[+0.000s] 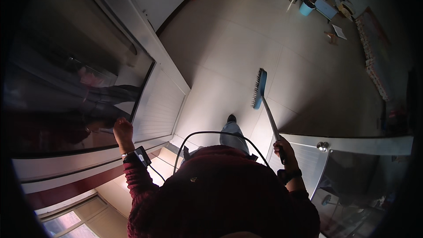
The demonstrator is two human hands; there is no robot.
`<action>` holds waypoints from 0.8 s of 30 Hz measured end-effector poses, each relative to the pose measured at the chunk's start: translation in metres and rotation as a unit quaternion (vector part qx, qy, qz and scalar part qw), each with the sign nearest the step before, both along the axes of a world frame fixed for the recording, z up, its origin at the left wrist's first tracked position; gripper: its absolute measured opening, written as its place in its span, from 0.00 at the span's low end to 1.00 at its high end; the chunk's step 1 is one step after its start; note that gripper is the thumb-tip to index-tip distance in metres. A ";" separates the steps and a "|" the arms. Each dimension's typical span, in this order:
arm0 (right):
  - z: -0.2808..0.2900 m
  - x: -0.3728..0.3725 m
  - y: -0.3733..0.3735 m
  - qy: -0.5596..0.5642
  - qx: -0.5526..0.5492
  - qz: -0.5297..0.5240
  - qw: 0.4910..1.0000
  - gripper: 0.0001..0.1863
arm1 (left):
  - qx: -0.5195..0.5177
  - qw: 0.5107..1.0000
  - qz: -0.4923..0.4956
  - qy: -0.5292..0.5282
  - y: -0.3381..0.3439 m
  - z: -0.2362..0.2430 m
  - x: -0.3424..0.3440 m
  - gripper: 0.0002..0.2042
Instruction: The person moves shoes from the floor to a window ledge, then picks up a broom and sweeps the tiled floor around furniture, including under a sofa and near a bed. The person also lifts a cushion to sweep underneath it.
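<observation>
On the far left stands a white-framed door (155, 99) with a large dark glass pane, in which blurred reflections show. The person's left hand (123, 131) is raised just beside it, holding nothing visible; its fingers look curled inward, but one cannot tell whether they are pressed together or touch the door. A black boxy device (142, 156) with a thin cable sits at the left wrist, beside a silvery band. The person's dark red knitted sweater (220, 185) fills the lower middle, with a loop of black cable (211, 132) arching in front of it. Beyond the loop, a blue-jeaned leg (233, 136) ends in a dark shoe on the pale tiled floor (220, 53).

Right of the shoe and farther out is a blue-headed brush (263, 89) with a long grey handle, its bristles facing left; one cannot tell whether they touch the floor. The handle slants down to the person's right hand (285, 150), whose fingers wrap around its black grip. A black wristband (289, 176) circles that wrist. Farther off stands a light-blue bucket (305, 11). Near the right hand, a white panelled door (304, 156) carries a round shiny metal knob (323, 146).
</observation>
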State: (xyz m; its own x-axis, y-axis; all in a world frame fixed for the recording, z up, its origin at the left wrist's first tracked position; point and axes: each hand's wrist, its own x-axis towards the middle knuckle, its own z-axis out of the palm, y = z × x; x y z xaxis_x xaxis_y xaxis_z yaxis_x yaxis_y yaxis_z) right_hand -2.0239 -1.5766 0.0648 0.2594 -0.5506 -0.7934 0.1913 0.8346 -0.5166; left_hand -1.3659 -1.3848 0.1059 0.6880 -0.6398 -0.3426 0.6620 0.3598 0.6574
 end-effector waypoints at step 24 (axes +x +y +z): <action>-0.030 0.235 -0.476 0.196 -0.034 0.427 0.882 0.07 | 0.285 0.950 -0.067 0.111 -0.261 -0.082 -0.023 0.06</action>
